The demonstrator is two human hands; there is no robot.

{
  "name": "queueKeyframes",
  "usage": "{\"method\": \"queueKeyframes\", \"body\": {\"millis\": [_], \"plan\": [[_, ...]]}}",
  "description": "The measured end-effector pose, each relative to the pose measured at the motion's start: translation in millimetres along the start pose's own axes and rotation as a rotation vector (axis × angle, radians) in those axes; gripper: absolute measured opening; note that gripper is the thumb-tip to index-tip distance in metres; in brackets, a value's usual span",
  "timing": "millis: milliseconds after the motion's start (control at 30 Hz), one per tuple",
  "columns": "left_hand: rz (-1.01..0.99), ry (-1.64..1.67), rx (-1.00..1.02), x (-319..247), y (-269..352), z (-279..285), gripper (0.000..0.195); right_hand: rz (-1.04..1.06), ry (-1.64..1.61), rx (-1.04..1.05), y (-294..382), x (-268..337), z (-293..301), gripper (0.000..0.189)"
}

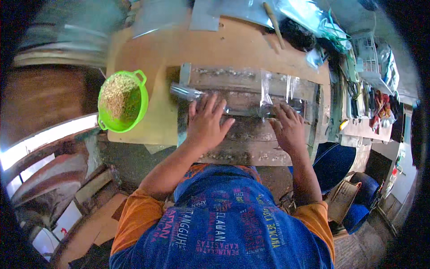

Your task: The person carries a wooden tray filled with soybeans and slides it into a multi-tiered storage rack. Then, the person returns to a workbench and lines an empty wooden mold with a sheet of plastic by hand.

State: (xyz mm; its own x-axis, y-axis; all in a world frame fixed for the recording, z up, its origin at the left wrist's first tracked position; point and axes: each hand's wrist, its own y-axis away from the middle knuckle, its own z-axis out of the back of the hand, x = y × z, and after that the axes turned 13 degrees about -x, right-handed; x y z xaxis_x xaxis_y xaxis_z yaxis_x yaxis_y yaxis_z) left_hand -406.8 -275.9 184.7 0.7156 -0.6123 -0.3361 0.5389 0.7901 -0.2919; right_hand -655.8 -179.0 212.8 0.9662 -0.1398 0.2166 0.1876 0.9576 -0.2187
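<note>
Before me is a worn wooden board (248,141) on the table. My left hand (210,124) lies palm down over its left half with the fingers spread. The fingertips of that hand are beside a bunched strip of clear plastic film (186,91), which juts out past the board's left edge. Over the right half is my right hand (289,126), fingers forward and thumb apart. It touches a shiny piece of clear plastic (266,97); more clear plastic (293,85) shows just beyond its fingers. Whatever is under both palms is hidden.
To the left stands a bright green colander-like basin (145,104) partly filled with pale crumbly bits. A wooden stick (274,25) and clear plastic sheets (205,15) lie at the table's far side. A white wire rack (368,55) and clutter line the right.
</note>
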Motion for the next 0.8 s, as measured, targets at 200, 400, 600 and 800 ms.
{"method": "queueKeyframes", "body": {"millis": [200, 400, 600, 800], "plan": [[0.003, -0.083, 0.11, -0.3, -2.7, -6.5, 0.065, -0.059, 0.111, 0.043, 3.2, -18.6, -8.7, 0.045], [0.006, -0.161, 0.085, 3.7, -4.9, -10.0, 0.07, -0.154, 0.161, 0.156, -10.4, -18.5, 7.6, 0.045], [-0.019, -0.091, 0.095, -8.3, -14.2, 1.9, 0.07, -0.032, -0.014, -0.111, -11.1, 3.3, 12.2, 0.04], [-0.115, 0.07, 0.154, -28.8, -24.0, -13.0, 0.063, 0.156, -0.174, 0.02, -21.8, 26.3, -14.7, 0.041]]}}
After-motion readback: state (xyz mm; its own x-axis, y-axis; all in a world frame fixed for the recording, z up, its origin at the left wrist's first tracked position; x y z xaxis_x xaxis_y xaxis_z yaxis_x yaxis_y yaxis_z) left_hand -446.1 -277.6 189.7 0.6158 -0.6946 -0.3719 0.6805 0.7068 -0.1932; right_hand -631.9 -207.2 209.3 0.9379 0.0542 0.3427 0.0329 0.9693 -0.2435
